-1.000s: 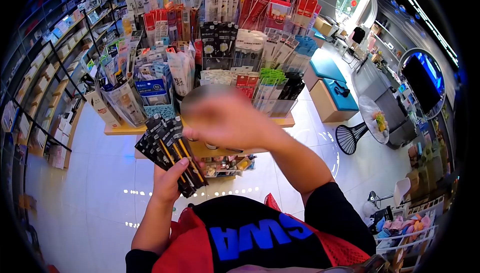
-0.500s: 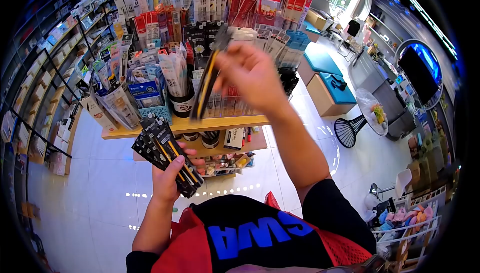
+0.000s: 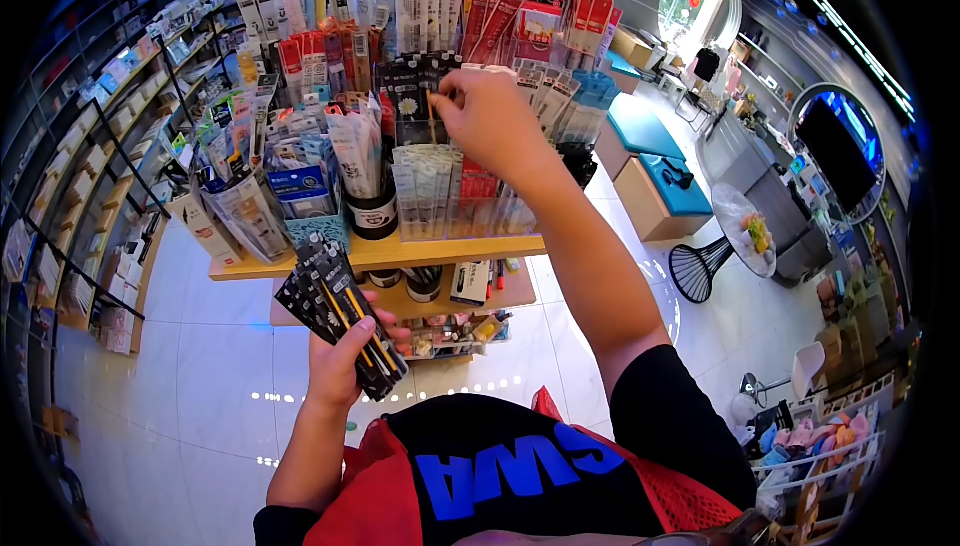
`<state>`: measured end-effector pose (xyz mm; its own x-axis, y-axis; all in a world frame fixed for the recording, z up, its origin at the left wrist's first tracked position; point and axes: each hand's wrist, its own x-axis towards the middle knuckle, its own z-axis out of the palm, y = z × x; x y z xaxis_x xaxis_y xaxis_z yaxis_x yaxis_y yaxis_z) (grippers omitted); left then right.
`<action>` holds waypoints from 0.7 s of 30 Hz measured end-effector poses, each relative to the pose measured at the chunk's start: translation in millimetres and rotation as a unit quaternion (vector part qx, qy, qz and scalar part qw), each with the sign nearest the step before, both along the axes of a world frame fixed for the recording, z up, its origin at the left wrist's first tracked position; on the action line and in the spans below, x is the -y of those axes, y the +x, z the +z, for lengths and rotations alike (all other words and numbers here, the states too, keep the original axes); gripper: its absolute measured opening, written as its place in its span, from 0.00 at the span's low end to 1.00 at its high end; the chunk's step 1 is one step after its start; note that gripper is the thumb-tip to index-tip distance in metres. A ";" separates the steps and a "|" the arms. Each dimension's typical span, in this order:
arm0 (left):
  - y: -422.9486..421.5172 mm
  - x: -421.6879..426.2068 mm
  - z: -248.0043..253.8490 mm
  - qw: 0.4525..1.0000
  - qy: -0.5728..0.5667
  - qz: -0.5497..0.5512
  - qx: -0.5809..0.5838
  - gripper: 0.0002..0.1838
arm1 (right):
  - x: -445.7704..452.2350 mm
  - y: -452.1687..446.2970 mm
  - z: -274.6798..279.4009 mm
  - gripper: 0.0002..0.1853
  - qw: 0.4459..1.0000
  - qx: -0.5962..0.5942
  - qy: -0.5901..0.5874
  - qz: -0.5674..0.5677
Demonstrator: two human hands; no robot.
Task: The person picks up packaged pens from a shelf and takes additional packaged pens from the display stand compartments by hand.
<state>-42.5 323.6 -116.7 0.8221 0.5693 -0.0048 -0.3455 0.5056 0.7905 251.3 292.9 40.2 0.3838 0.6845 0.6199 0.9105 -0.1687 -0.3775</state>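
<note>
From mid-air, a black packet (image 3: pixel 433 126) pinched by the right hand (image 3: pixel 492 124) has been brought among daisy-printed packets (image 3: pixel 407 106) just left of it, apparently being racked, while a bundle (image 3: pixel 335 296) is gripped in the left hand (image 3: pixel 340 364).

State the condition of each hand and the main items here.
Left hand, closed around black packets
Those black packets, fanned out
Right hand, pinching another black packet
Daisy packet, upright
Black cup, upright, filled with packets
Light-blue basket, holding packets
</note>
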 end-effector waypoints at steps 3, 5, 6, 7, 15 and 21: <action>-0.8 -0.6 -0.4 1.000 0.005 0.000 -0.005 0.20 | -2.2 -2.0 -6.6 0.10 0.997 0.066 0.018 -0.024; 0.0 -1.2 -1.8 1.000 0.010 -0.005 -0.005 0.21 | 1.5 -8.0 -5.3 0.11 0.997 0.052 0.051 -0.040; 0.4 -1.5 -2.8 1.000 0.012 -0.007 -0.005 0.21 | 11.4 -25.2 3.9 0.12 0.996 0.018 0.079 -0.044; -0.2 -0.7 -2.5 1.000 0.015 -0.013 -0.001 0.22 | 21.0 -43.1 7.7 0.13 0.993 -0.017 0.104 -0.046; 2.9 -4.8 -8.0 0.998 0.027 -0.056 0.019 0.26 | 47.2 -110.7 -50.3 0.14 0.880 -0.340 -0.167 0.287; 7.9 2.7 -0.1 1.000 0.017 0.014 0.016 0.25 | 48.5 -111.9 -62.6 0.08 0.817 -0.455 -0.144 0.323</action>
